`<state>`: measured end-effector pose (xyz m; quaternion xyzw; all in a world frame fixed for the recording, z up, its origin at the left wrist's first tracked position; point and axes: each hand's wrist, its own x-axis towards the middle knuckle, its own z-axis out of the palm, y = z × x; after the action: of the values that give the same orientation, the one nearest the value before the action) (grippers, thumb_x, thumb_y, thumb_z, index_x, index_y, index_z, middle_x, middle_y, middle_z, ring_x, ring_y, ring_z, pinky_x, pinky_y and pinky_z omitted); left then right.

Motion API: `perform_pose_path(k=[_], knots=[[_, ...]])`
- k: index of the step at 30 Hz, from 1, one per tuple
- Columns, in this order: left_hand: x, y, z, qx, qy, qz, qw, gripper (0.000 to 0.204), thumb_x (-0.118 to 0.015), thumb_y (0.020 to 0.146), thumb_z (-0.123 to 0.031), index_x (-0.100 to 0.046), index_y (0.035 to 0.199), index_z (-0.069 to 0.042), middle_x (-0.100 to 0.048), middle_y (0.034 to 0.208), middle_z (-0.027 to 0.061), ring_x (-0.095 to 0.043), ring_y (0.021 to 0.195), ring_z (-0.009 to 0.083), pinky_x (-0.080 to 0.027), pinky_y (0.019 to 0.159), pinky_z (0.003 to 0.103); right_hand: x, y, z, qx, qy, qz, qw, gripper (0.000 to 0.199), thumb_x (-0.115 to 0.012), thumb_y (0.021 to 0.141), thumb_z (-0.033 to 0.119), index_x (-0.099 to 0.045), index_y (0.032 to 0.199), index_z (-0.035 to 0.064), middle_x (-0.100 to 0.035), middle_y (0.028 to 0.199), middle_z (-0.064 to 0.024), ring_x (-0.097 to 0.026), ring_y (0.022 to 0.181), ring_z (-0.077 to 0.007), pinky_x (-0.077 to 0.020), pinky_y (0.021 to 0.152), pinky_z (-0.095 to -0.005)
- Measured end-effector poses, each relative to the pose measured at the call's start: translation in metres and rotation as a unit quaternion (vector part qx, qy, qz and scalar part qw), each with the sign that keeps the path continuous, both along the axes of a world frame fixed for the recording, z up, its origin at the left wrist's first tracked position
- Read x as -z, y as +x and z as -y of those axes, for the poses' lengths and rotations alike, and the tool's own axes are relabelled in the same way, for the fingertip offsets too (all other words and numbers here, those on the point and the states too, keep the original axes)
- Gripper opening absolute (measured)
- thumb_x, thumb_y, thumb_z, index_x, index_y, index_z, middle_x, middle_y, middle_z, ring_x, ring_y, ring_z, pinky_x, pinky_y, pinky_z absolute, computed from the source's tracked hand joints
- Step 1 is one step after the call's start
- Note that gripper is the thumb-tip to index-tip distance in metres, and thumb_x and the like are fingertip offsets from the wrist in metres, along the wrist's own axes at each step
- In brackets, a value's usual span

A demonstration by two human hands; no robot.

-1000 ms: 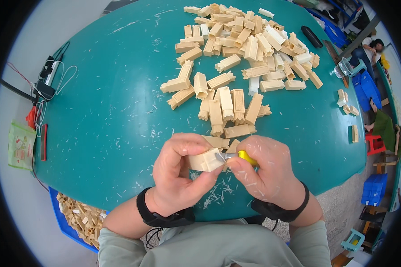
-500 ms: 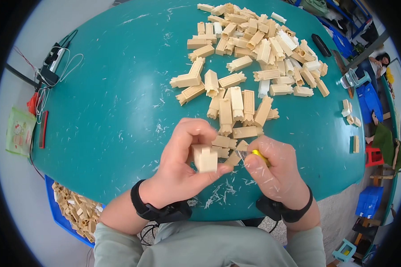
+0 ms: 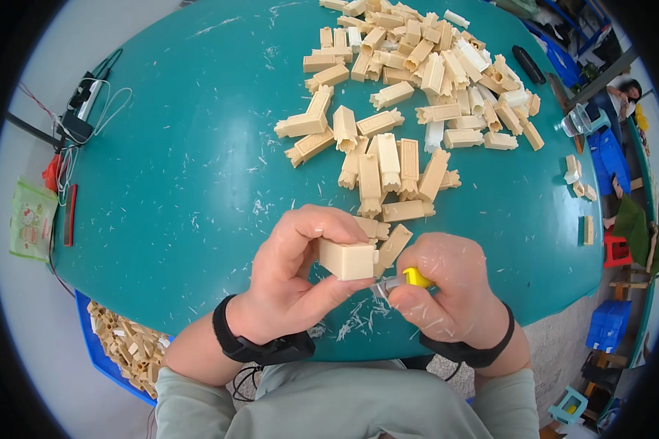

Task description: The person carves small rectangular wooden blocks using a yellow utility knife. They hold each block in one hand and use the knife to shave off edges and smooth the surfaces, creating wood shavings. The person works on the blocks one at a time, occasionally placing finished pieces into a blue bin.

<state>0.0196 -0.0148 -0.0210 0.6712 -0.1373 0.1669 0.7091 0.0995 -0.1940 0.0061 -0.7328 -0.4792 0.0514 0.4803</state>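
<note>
Head view: beige rectangular plastic block (image 3: 346, 260) near centre, held above green smooth-topped bench (image 3: 198, 146).
Left grip (image 3: 280, 282): clamped on block, thumb below, fingers over top.
Right grip (image 3: 448, 285): clamped on yellow-handled metal-bladed tool (image 3: 416, 277); blade at block's 4 o'clock, contact unclear.
Beige and white hollow plastic blocks (image 3: 433, 73): piled at 1 o'clock.
Thin white shavings (image 3: 359, 320): on bench, block's 6 o'clock.

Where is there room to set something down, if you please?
The green tabletop is most open at left, between the white power strip and the pile of rectangular beige blocks, save for pale shavings. Another patch lies between the right hand and the lone beige block. The pile crowds top centre and upper right.
</note>
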Motion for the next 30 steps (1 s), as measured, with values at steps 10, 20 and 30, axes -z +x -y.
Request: perform_pose_path(k=[10, 20, 30], knots=[[-0.0034, -0.0012, 0.0025, 0.008, 0.005, -0.010, 1.000, 0.031, -0.064, 0.078, 0.000, -0.043, 0.102, -0.002, -0.053, 0.095, 0.0093, -0.053, 0.087, 0.0171, -0.044, 0.077, 0.029, 0.0016, 0.0040, -0.0006, 0.014, -0.020, 0.073, 0.997, 0.032, -0.070, 0.075, 0.033, -0.054, 0.070, 0.0061, -0.050, 0.059, -0.0058, -0.050, 0.050, -0.0234, -0.0380, 0.045, -0.0313], [-0.0045, -0.0037, 0.0020, 0.047, -0.038, -0.050, 0.997, 0.033, -0.065, 0.078, -0.001, -0.042, 0.101, -0.003, -0.051, 0.096, 0.0083, -0.050, 0.087, 0.0151, -0.041, 0.079, 0.027, 0.0034, 0.0076, 0.0003, 0.020, -0.026, 0.111, 0.993, 0.034, -0.068, 0.075, 0.038, -0.053, 0.069, 0.0073, -0.048, 0.056, -0.0047, -0.049, 0.049, -0.0220, -0.0363, 0.044, -0.0313], [-0.0011, -0.0059, 0.0023, 0.048, -0.057, -0.076, 0.994, 0.034, -0.067, 0.078, -0.002, -0.042, 0.101, -0.003, -0.049, 0.100, 0.0082, -0.049, 0.089, 0.0146, -0.041, 0.080, 0.028, 0.0068, 0.0099, -0.0004, 0.040, -0.008, 0.138, 0.990, 0.034, -0.067, 0.075, 0.038, -0.053, 0.068, 0.0088, -0.048, 0.056, -0.0044, -0.048, 0.048, -0.0219, -0.0354, 0.043, -0.0315]])
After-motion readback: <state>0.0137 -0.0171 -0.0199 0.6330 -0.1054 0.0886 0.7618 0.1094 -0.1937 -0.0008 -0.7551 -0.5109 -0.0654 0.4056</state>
